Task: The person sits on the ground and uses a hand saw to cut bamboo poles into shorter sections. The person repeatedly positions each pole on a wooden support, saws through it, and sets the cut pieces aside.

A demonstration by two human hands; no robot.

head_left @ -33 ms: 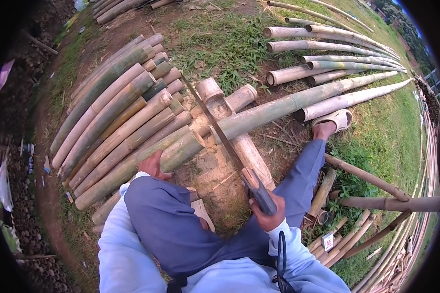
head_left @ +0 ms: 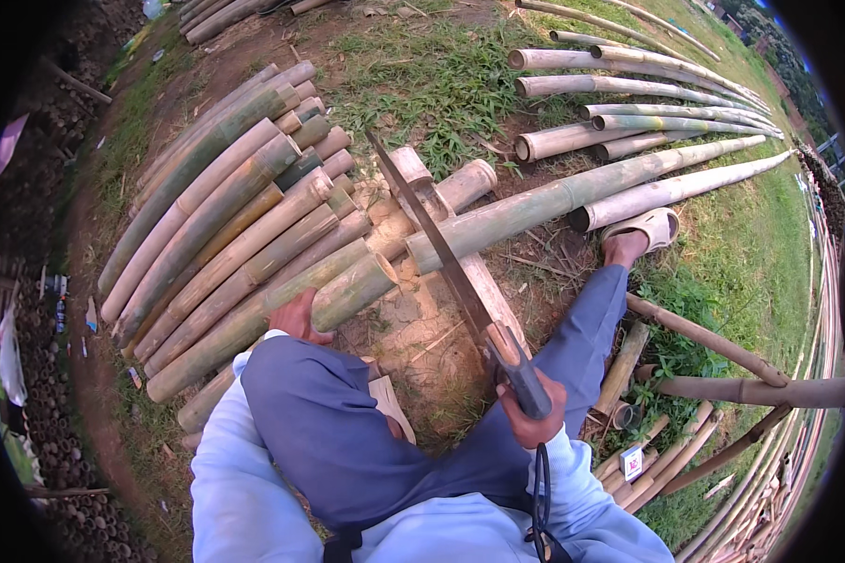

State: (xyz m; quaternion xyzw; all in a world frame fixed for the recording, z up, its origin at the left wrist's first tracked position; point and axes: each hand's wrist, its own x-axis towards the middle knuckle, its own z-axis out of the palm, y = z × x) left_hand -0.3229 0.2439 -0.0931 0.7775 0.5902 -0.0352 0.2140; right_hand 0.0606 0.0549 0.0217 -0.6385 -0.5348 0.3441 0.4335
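Note:
My right hand is closed round the dark grip of a handsaw. Its long blade slants away to the upper left and crosses a long green bamboo pole near the pole's cut end; whether the teeth touch it I cannot tell. Beneath that pole lies a pale notched bamboo support. At the left, my left hand grips a shorter bamboo length, its thumb on the near side and its fingertips partly hidden. A gap separates this length's open end from the pole.
Cut bamboo lengths lie stacked at the left. Long poles spread across the grass at the upper right. Sawdust covers the ground between my legs. A bamboo rail frame stands beside my right leg.
The handsaw and my right hand have shifted right and slightly toward me, so the blade crosses the pole farther from its cut end. My left hand stays on the shorter bamboo length.

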